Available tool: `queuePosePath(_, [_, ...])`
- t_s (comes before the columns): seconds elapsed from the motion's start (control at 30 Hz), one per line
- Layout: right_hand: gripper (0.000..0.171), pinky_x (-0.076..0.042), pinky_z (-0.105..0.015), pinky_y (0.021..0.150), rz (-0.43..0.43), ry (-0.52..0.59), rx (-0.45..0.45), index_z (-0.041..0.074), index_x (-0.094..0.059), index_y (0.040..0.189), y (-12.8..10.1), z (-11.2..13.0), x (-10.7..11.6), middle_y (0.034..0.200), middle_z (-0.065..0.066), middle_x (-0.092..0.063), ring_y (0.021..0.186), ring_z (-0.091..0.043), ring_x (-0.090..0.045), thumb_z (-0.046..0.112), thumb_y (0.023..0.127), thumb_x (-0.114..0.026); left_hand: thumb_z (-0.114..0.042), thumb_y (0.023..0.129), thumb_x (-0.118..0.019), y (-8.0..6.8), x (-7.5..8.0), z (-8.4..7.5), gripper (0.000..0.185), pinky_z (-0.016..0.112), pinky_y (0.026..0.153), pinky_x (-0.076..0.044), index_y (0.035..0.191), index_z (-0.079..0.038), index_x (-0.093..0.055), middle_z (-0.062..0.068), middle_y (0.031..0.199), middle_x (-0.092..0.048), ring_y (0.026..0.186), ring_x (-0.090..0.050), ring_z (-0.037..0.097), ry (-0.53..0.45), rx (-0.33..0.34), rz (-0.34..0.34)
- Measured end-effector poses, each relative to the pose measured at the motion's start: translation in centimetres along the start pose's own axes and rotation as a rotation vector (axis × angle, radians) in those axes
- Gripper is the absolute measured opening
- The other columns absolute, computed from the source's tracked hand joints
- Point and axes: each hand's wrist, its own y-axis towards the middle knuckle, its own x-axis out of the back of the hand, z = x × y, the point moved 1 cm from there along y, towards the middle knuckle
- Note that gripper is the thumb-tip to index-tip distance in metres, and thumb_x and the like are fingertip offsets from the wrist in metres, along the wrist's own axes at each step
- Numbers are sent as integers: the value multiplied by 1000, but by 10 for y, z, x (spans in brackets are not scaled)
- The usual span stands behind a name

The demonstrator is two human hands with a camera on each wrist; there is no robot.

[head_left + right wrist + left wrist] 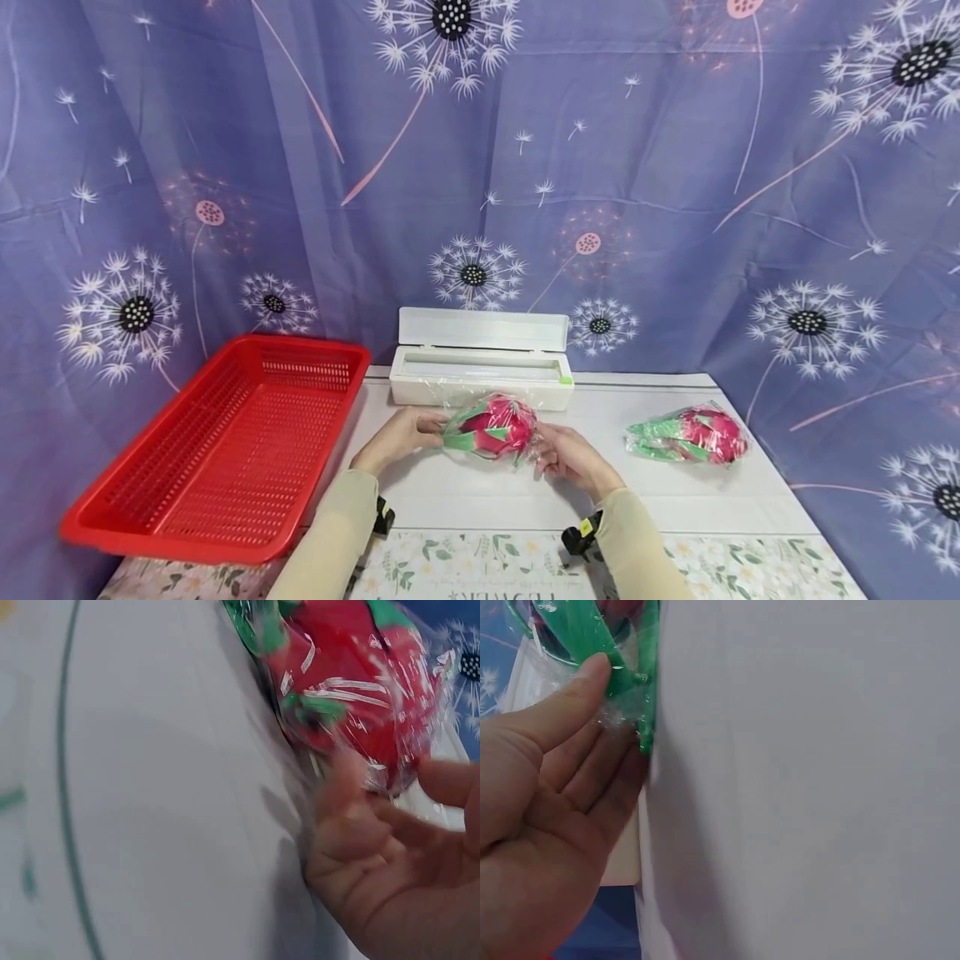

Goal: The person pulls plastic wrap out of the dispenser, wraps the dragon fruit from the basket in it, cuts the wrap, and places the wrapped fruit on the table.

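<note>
A red basket (225, 450) sits at the tabletop's (480, 500) left edge with nothing visible in it. At the back edge, a white film dispenser box (480, 367) stands with its lid up, film showing inside. Just in front of it, mid-tabletop, both hands hold a film-wrapped dragon fruit (495, 427). The left hand (401, 437) pinches its green leafy end, thumb on the film, fingers (592, 761) beneath. The right hand (570, 457) cups the round red end with loosely curled fingers (341, 787). Only the head view shows a second wrapped dragon fruit (690, 435) near the right edge.
</note>
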Motion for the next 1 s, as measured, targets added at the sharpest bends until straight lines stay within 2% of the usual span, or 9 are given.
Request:
queuePosePath(0.1, [38,-41,-21,49,-158,-1,50,-10,-53,125,1,0,-6,73,-4,-60,53,-9,-54,21,102,-53,0,82,-74,-1,-2,-10,50,38,85,-52,129,-3,-59,13,113,-66,102,-63,27,149,-49,-19])
queuePosePath(0.2, [24,-41,-20,46,-319,4,96,-10,-58,113,2,0,-11,70,-5,-62,52,-9,-55,9,99,-56,-1,76,-76,-1,-7,-25,51,40,84,-50,123,-9,-59,9,115,-60,103,-59,26,383,-87,-99])
queuePosePath(0.3, [16,-42,-19,44,-404,34,121,-11,-58,106,5,0,-13,68,-5,-63,51,-9,-56,2,96,-55,-4,74,-75,0,-18,-42,51,41,91,-46,122,-14,-59,6,121,-54,109,-54,24,537,-113,-162])
queuePosePath(0.47, [16,-42,-18,44,-440,134,114,-11,-55,105,5,3,-9,67,-4,-57,51,-8,-53,2,96,-53,-13,82,-72,10,-49,-76,59,53,108,-32,138,-13,-54,12,142,-47,130,-44,30,674,-386,-159])
queuePosePath(0.6, [28,-40,-17,44,-427,202,102,-11,-46,117,0,2,-9,69,-3,-51,50,-7,-50,9,99,-51,-29,88,-71,25,-68,-97,59,55,109,-28,141,-15,-51,14,149,-40,138,-35,33,817,-532,-148])
queuePosePath(0.67, [39,-40,-18,44,-370,187,60,-10,-41,123,-5,-1,-12,72,-4,-53,50,-8,-51,20,101,-52,-37,90,-69,31,-74,-99,61,54,111,-27,144,-17,-49,12,153,-36,140,-31,32,862,-517,-134])
queuePosePath(0.8, [50,-43,-21,47,-118,102,-37,-9,-40,125,-15,-8,-22,76,-5,-58,52,-10,-56,34,102,-51,-39,91,-68,38,-79,-94,56,53,111,-26,141,-20,-53,12,151,-39,139,-33,32,867,-458,-99])
queuePosePath(0.9, [36,-44,-20,48,-26,77,-27,-7,-49,116,-18,-12,-28,76,-4,-59,54,-8,-56,26,102,-50,-35,90,-70,39,-81,-88,49,51,111,-27,136,-20,-59,10,145,-48,135,-39,29,829,-456,-84])
queuePosePath(1.0, [22,-44,-20,47,-106,82,20,-5,-55,106,-20,-15,-27,75,-5,-59,53,-7,-54,15,102,-49,-33,91,-70,43,-85,-86,43,50,111,-28,131,-21,-62,6,139,-53,132,-43,26,832,-486,-89])
